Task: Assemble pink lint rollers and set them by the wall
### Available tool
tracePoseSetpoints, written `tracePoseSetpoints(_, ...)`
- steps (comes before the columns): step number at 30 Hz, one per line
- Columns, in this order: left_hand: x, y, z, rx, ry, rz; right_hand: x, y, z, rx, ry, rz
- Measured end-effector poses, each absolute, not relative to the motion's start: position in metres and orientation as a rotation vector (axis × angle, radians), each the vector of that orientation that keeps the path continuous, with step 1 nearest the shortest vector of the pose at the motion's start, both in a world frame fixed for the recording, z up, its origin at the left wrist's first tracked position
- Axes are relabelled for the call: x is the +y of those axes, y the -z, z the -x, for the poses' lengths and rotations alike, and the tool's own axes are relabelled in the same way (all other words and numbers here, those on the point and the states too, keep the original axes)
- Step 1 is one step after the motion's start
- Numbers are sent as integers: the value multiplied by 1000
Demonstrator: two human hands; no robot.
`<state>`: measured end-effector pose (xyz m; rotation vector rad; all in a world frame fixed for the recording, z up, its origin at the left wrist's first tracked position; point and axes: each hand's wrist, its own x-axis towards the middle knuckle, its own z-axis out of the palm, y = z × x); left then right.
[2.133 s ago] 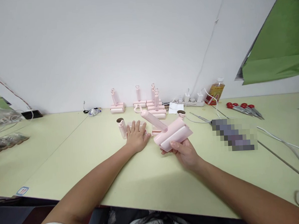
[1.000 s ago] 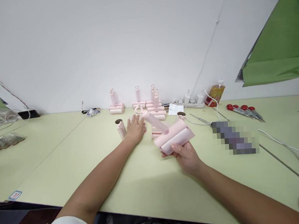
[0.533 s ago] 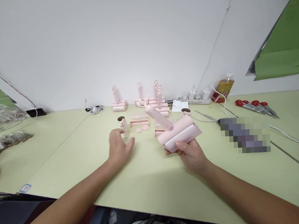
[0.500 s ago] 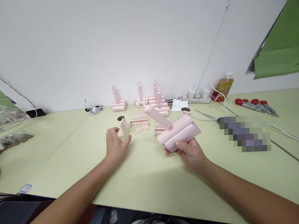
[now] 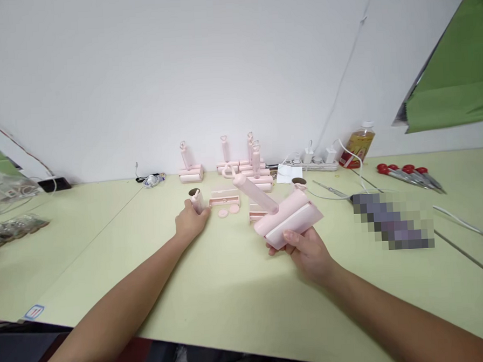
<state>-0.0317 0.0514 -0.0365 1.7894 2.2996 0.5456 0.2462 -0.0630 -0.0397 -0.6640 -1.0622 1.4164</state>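
Note:
My right hand [image 5: 312, 253] grips a pink lint roller [image 5: 287, 216] by its wide head, thumb on the pale front. Its handle tilts up to the left and ends in a loop. My left hand [image 5: 190, 219] is closed around a loose pink handle [image 5: 197, 202] that stands on the table; the fingers partly hide it. Just behind it is a roll [image 5: 194, 191] with a dark hollow core. To the right of this hand lie an opened pink case [image 5: 224, 201] and two small pink discs [image 5: 229, 210]. Another opened case [image 5: 256, 217] is partly hidden behind the held roller.
Several pink lint rollers [image 5: 191, 174] stand along the wall. A second roll [image 5: 299, 182], a power strip [image 5: 321, 166], a bottle [image 5: 357, 145], red-tipped tools [image 5: 411, 176] and a blurred dark object [image 5: 391, 222] are on the right. Cables cross there. Bagged items [image 5: 15, 228] lie left.
My left hand has moved forward and closed from an open pose around the standing handle. My right hand still holds the lint roller in nearly the same place. The view has shifted slightly.

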Motion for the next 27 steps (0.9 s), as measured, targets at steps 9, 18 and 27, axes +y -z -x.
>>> tracePoseSetpoints(9, 86, 37, 38, 2294, -580, -1745, -65, 40, -245, -1113, -1398, 685)
tracePoseSetpoints(18, 117, 39, 33, 2299, -574, -1752, -63, 40, -246, -1088, -1415, 698)
tracePoseSetpoints(27, 103, 34, 48, 2239, -596, -1739, -62, 42, -244, -1089, -1436, 706)
